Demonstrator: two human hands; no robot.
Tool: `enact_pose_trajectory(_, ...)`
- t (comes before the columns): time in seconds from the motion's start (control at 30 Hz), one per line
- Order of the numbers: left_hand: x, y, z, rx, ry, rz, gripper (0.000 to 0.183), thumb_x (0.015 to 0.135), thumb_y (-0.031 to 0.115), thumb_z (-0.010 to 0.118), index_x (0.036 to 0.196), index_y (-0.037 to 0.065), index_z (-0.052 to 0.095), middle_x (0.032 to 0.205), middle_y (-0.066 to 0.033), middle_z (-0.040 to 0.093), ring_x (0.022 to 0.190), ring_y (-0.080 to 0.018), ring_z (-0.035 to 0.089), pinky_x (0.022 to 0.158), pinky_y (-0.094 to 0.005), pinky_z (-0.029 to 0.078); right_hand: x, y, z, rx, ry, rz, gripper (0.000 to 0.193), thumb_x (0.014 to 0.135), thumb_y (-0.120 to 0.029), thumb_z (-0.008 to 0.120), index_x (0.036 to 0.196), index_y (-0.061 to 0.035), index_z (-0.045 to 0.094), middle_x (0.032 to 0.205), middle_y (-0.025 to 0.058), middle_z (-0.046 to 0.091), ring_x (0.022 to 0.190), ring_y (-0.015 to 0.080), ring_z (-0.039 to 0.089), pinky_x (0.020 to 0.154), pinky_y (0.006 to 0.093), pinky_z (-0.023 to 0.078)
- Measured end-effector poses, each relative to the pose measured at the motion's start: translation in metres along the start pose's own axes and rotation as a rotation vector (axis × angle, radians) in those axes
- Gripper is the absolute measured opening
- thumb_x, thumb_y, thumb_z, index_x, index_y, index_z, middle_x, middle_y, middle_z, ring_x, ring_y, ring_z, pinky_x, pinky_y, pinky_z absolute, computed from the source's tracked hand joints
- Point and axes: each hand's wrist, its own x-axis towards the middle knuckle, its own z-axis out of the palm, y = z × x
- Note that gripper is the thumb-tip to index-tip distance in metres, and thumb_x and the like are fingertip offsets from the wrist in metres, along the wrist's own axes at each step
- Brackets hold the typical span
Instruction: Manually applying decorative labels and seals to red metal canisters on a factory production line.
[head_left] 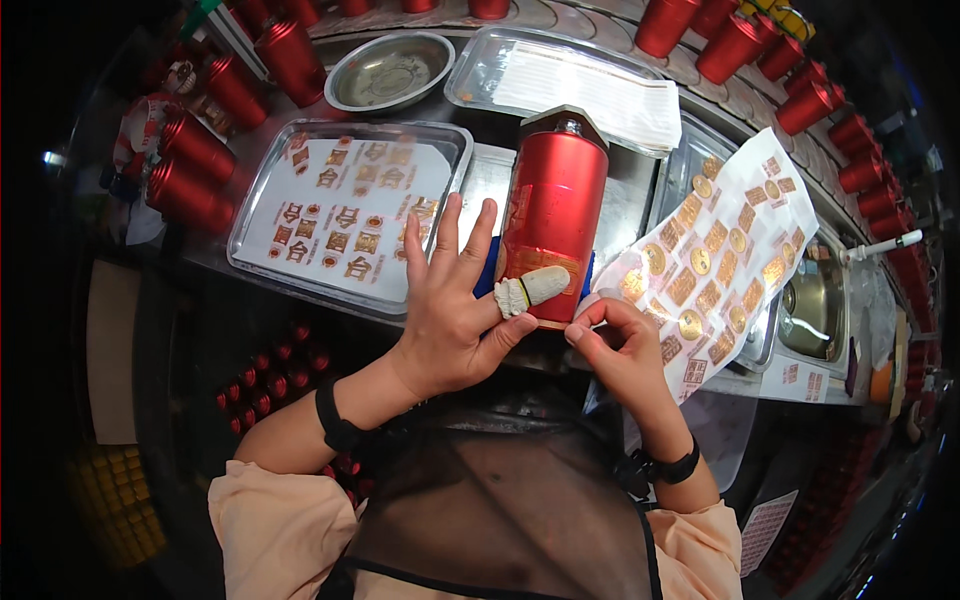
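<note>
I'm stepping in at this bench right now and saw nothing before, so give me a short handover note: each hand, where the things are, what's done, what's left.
Left hand: open, its cloth-capped index finger pressing a gold label low on the red can.
Right hand: fingertips pinched at the can's base beside the sticker sheet; what it pinches cannot be told.
A second sticker sheet lies in the steel tray on the left.
Done: one label sits on the can.
Left: many stickers remain on both sheets.

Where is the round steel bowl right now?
In the head view, the round steel bowl sits at the far left-centre of the bench, between the red metal cans and a steel tray of white sheets.
</note>
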Motion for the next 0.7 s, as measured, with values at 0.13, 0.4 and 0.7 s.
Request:
enact_pose_trajectory(0.13, -0.008, -0.005, 0.003, -0.071, 0.049, -0.067, 0.041, 0.101, 0.045, 0.049, 0.128, 0.021, 0.069, 0.159, -0.0283, 0.026, 0.149, -0.0497, 0.014, 0.114, -0.0652, -0.003, 0.0, 0.001, 0.003, -0.006, 0.009, -0.011, 0.012, 0.085, -0.01, 0.073, 0.08, -0.0036, 0.064, 0.076, -0.005, 0.058, 0.059, 0.0007, 0.043, 0.054, 0.0189, 0.033)
enact_pose_trajectory(0.4, -0.015, -0.012, 0.009, -0.121, 0.121, -0.183, 0.038, 0.101, 0.039, 0.051, 0.125, 0.017, 0.07, 0.159, -0.0285, 0.025, 0.148, -0.0498, 0.017, 0.115, -0.0642, -0.001, -0.004, -0.006, 0.004, 0.088, 0.023, 0.112, 0.012, 0.088, -0.009, 0.072, 0.083, -0.0031, 0.063, 0.076, -0.0076, 0.056, 0.061, -0.0013, 0.045, 0.056, 0.0164, 0.035)
enact_pose_trajectory(0.7, -0.007, -0.007, 0.0, -0.085, 0.143, -0.117, 0.039, 0.097, 0.042, 0.057, 0.128, 0.021, 0.069, 0.157, -0.0294, 0.028, 0.147, -0.0501, 0.02, 0.114, -0.0668, 0.001, -0.005, -0.005, 0.005, 0.033, 0.053, 0.109, 0.012, 0.087, -0.008, 0.072, 0.082, -0.0029, 0.063, 0.083, -0.005, 0.058, 0.068, 0.0008, 0.049, 0.061, 0.0178, 0.039)
